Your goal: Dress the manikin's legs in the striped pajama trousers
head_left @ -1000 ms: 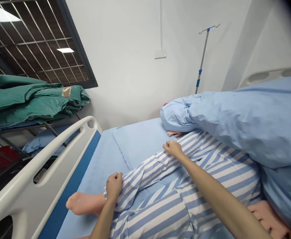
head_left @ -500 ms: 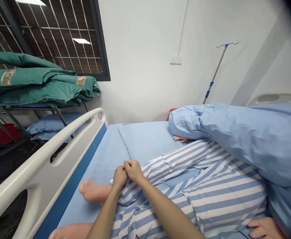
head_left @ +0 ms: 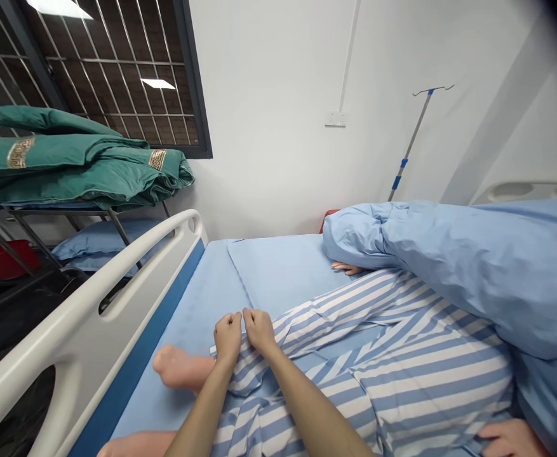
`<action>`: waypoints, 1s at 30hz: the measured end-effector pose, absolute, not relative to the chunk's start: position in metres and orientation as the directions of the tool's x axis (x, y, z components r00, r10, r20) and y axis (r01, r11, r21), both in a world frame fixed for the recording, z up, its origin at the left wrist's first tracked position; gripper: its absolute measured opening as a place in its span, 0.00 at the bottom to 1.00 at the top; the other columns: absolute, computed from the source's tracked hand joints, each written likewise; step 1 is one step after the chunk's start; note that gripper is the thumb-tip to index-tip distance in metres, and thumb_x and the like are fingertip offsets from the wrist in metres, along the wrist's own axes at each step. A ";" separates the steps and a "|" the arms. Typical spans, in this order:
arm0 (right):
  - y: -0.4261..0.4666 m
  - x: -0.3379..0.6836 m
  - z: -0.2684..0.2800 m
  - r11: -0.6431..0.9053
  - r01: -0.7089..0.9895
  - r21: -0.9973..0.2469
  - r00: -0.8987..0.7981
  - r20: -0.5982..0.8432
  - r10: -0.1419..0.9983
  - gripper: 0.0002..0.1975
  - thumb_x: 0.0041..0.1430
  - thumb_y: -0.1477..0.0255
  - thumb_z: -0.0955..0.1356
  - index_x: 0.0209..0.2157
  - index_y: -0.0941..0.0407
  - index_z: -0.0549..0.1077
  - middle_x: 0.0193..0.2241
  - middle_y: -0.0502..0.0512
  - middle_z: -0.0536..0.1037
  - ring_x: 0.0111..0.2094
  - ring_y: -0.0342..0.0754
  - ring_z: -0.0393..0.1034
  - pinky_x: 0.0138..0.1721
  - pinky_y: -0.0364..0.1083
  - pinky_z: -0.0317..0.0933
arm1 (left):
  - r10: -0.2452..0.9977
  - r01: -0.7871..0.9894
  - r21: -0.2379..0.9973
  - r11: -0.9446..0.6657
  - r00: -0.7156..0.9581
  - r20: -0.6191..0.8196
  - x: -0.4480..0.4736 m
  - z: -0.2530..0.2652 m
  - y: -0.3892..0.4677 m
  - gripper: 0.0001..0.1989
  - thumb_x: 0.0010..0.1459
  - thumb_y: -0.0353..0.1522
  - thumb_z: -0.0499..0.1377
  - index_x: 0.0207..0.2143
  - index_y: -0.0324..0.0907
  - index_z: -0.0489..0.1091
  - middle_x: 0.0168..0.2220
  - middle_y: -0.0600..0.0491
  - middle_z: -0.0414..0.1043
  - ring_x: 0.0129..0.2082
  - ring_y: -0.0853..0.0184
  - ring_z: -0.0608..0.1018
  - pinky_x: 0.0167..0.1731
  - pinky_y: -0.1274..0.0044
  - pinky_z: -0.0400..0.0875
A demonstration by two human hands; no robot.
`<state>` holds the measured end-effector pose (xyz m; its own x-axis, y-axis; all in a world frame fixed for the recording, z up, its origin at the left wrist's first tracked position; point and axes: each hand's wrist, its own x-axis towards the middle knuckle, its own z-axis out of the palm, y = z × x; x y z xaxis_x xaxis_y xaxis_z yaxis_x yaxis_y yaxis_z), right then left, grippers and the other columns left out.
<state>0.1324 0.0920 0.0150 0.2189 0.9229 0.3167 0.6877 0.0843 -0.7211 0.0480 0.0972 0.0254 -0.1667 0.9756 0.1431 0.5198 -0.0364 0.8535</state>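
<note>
Bed (head_left: pixel 282 266) is filling most of the lower view, white footboard (head_left: pixel 130 317) standing at left. Blue quilt (head_left: pixel 449 254) is lying bunched over the right side. Striped trousers (head_left: pixel 430 355) are covering the lying figure's legs mid-bed. Both of the person's hands are sitting at the far trouser leg's outer edge, near the cuff. Left hand (head_left: pixel 227 333) is curling into a fist on the foot side; right hand (head_left: pixel 259 329) is also fisting, just beside it, narrow gap showing between. Backs are facing camera, so can't tell if either is pinching cloth. Far foot (head_left: pixel 183 368) is sticking out past the cuff.

Hidden: quilt is covering the figure above the trousers and running off the right edge. Forearms are masking parts of both trouser legs. Bottom edge is cutting off the near foot (head_left: pixel 135 442) and the figure's near hand (head_left: pixel 511 438). Dark blur is blocking the top right corner.
</note>
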 end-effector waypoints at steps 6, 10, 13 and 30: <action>0.096 0.139 0.011 0.121 0.502 -0.856 0.270 0.288 0.919 0.23 0.59 0.63 0.51 0.14 0.56 0.57 0.14 0.48 0.61 0.19 0.41 0.54 0.21 0.41 0.46 | 0.975 0.644 0.760 -0.082 -0.107 0.196 0.066 0.015 0.082 0.18 0.55 0.38 0.42 0.19 0.41 0.63 0.20 0.52 0.67 0.22 0.70 0.65 0.24 0.78 0.53; 0.098 0.141 0.013 0.162 0.428 -0.889 0.244 0.287 0.926 0.22 0.58 0.62 0.52 0.14 0.56 0.56 0.13 0.47 0.57 0.18 0.40 0.52 0.21 0.40 0.45 | 0.981 0.695 0.711 -0.102 -0.048 0.188 0.067 0.013 0.081 0.21 0.56 0.39 0.40 0.25 0.41 0.67 0.28 0.46 0.72 0.29 0.66 0.70 0.29 0.77 0.55; 0.101 0.148 0.023 0.162 0.400 -0.902 0.235 0.272 0.933 0.22 0.57 0.62 0.53 0.14 0.57 0.54 0.13 0.46 0.52 0.18 0.39 0.49 0.20 0.40 0.43 | 0.988 0.705 0.706 -0.065 -0.052 0.143 0.067 0.017 0.081 0.23 0.56 0.42 0.38 0.26 0.42 0.68 0.30 0.46 0.73 0.31 0.64 0.71 0.30 0.76 0.56; 0.093 0.186 0.019 0.270 0.401 -0.876 0.134 0.347 0.928 0.23 0.57 0.61 0.53 0.14 0.58 0.57 0.14 0.46 0.54 0.19 0.38 0.49 0.21 0.39 0.44 | 0.983 0.532 0.840 -0.110 -0.068 0.171 0.095 0.038 0.088 0.26 0.55 0.45 0.39 0.16 0.40 0.64 0.18 0.51 0.67 0.20 0.68 0.66 0.25 0.78 0.57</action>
